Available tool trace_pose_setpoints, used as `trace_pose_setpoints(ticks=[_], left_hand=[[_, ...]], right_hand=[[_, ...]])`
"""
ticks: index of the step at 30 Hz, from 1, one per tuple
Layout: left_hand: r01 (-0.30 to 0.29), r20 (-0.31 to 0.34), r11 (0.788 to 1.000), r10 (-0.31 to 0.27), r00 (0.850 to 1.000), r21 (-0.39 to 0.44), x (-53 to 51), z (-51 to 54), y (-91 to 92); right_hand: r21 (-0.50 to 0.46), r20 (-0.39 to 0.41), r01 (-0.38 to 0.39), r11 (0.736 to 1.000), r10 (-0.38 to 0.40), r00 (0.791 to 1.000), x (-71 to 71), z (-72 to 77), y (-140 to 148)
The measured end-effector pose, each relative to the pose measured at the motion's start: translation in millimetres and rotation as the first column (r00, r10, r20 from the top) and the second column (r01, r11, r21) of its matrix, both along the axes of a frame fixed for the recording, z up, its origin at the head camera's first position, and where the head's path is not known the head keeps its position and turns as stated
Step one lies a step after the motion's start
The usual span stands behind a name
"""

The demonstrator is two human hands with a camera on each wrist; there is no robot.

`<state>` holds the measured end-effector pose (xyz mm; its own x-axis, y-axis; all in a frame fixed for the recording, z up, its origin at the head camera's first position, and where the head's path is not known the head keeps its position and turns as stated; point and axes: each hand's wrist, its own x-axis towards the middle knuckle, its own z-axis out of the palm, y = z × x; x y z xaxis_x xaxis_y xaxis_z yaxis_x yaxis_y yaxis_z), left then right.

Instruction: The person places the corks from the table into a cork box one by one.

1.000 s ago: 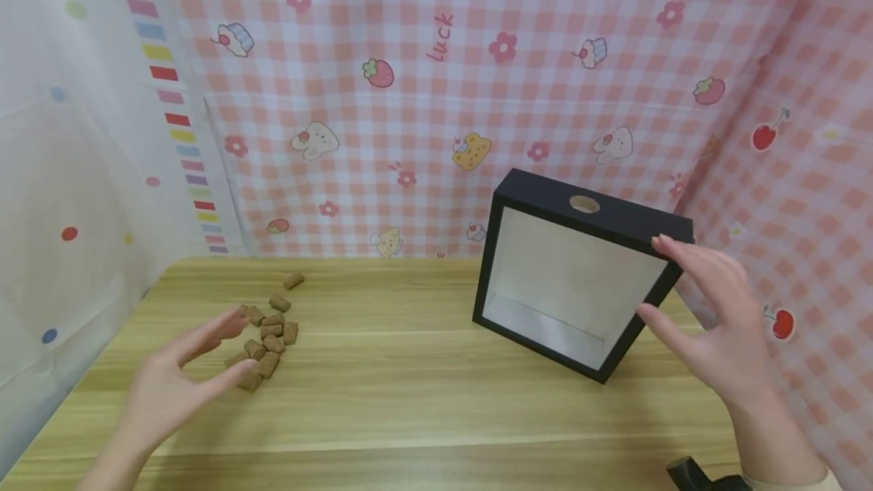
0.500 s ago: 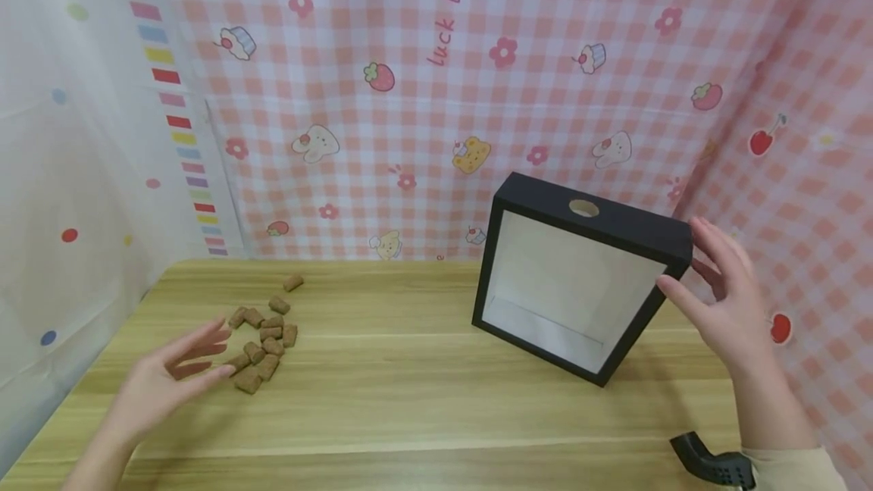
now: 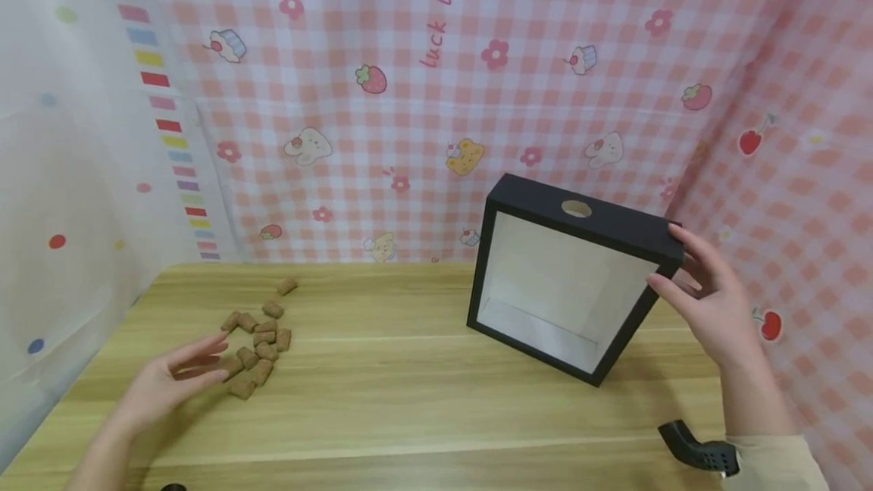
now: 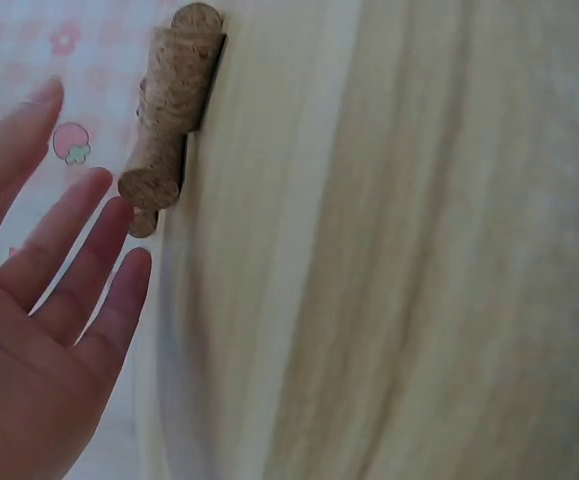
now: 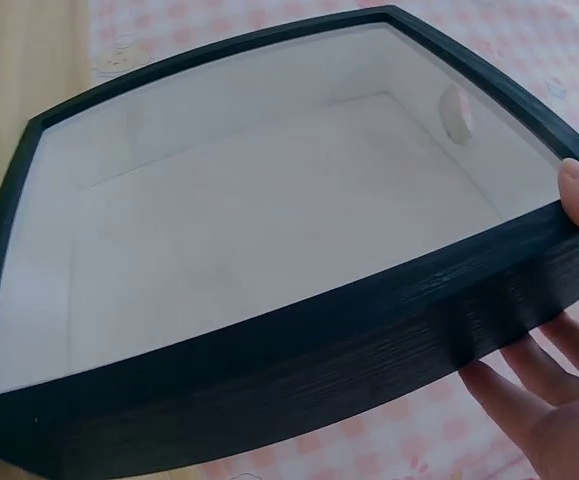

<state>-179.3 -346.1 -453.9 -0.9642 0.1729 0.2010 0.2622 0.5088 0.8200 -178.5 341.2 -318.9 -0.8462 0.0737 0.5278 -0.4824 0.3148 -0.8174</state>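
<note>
A black-framed box (image 3: 586,218) with a clear front, pale inside and a round hole in its top stands on the right of the table. My right hand (image 3: 716,301) grips its upper right corner, thumb on the front edge and fingers behind; the right wrist view shows the thumb on the frame (image 5: 369,300) and fingertips at the outer side. On the left lies a loose group of brown corks (image 3: 264,338). Beside their left edge my left hand (image 3: 160,389) hovers with relaxed, spread fingers, holding nothing. In the left wrist view its fingertips are close to the corks (image 4: 169,110).
The wooden table (image 3: 409,400) stretches between the corks and the box. A pink checked cloth (image 3: 409,120) hangs behind, with more at the right and a white dotted one at the left. A black device (image 3: 696,449) is by the right sleeve.
My right hand has moved from over the box's front corner to gripping its right side. My left hand has drawn back left from the corks.
</note>
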Motion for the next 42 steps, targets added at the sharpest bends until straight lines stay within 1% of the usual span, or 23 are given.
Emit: trace_pose_setpoints(ticks=[1, 2, 4, 7, 8, 9, 10, 14, 16, 18, 21, 23, 27, 31, 34, 36, 38, 40, 42], left_hand=[[0.006, 0.008, 1.000, -0.006, 1.000, 0.004, -0.2, -1.8, -1.9], [0.007, 0.017, 1.000, -0.007, 1.000, 0.007, -0.6, -3.4, -3.6], [0.016, 0.032, 1.000, -0.017, 0.999, 0.019, -1.2, -6.5, -6.7], [0.031, 0.043, 0.998, -0.034, 0.999, 0.060, -2.0, -10.5, -9.5], [0.035, 0.044, 0.997, -0.039, 0.998, 0.070, -2.1, -11.5, -10.2], [0.044, 0.041, 0.996, -0.048, 0.998, 0.077, -2.3, -12.6, -10.9], [0.049, 0.041, 0.995, -0.053, 0.998, 0.086, -2.5, -13.6, -11.3], [0.044, 0.052, 0.995, -0.049, 0.997, 0.094, -2.9, -16.1, -12.1], [0.044, 0.061, 0.993, -0.051, 0.997, 0.107, -3.2, -17.4, -12.5], [0.055, 0.065, 0.992, -0.063, 0.996, 0.118, -3.8, -18.3, -13.5], [0.061, 0.080, 0.988, -0.073, 0.994, 0.139, -3.9, -19.3, -14.0], [0.063, 0.086, 0.988, -0.075, 0.993, 0.139, -3.8, -19.8, -14.1], [0.061, 0.089, 0.989, -0.073, 0.993, 0.132, -4.5, -20.6, -14.1], [0.063, 0.077, 0.988, -0.074, 0.994, 0.138, -6.0, -22.6, -15.8], [0.054, 0.066, 0.991, -0.063, 0.996, 0.125, -7.2, -24.4, -16.2], [0.051, 0.055, 0.991, -0.059, 0.997, 0.125, -7.4, -25.1, -15.6], [0.056, 0.040, 0.991, -0.061, 0.997, 0.122, -7.5, -25.6, -14.9], [0.067, 0.023, 0.988, -0.071, 0.997, 0.137, -7.3, -26.5, -14.1], [0.079, 0.005, 0.986, -0.080, 0.997, 0.148, -7.1, -27.5, -13.3]], right_hand=[[-0.031, 0.001, -0.015, 0.999, 0.015, 1.000, -1.2, -0.2, 0], [-0.022, 0.005, -0.006, 1.000, 0.006, 1.000, -2.3, -0.4, 0], [0.034, 0.020, 0.035, 0.999, -0.036, 0.999, -4.4, -0.6, -1], [0.133, 0.042, 0.092, 0.987, -0.098, 0.994, -7.8, -0.3, -2], [0.159, 0.043, 0.101, 0.982, -0.109, 0.993, -9.2, -0.3, -2], [0.162, 0.041, 0.095, 0.982, -0.103, 0.994, -11.0, -0.8, -3], [0.152, 0.037, 0.080, 0.985, -0.087, 0.996, -12.9, -1.1, -4], [0.073, 0.005, -0.019, 0.997, 0.019, 1.000, -21.3, -2.4, -9], [0.021, -0.012, -0.085, 0.996, 0.086, 0.996, -25.5, -2.5, -14], [0.007, -0.027, -0.125, 0.992, 0.125, 0.992, -29.2, -2.5, -18], [-0.022, -0.031, -0.186, 0.982, 0.186, 0.982, -34.7, -2.4, -25], [-0.042, -0.029, -0.228, 0.973, 0.227, 0.973, -38.8, -2.5, -29], [-0.099, -0.037, -0.324, 0.941, 0.322, 0.946, -48.2, -4.1, -36], [-0.094, -0.048, -0.380, 0.920, 0.377, 0.925, -58.4, -6.5, -43], [-0.088, -0.052, -0.417, 0.905, 0.414, 0.909, -64.6, -7.5, -50], [-0.087, -0.062, -0.447, 0.890, 0.443, 0.894, -68.4, -8.2, -57], [-0.082, -0.062, -0.461, 0.884, 0.457, 0.887, -70.9, -8.8, -63], [-0.071, -0.065, -0.471, 0.879, 0.468, 0.882, -73.7, -9.4, -69], [-0.055, -0.061, -0.472, 0.880, 0.469, 0.881, -75.7, -9.3, -76]])
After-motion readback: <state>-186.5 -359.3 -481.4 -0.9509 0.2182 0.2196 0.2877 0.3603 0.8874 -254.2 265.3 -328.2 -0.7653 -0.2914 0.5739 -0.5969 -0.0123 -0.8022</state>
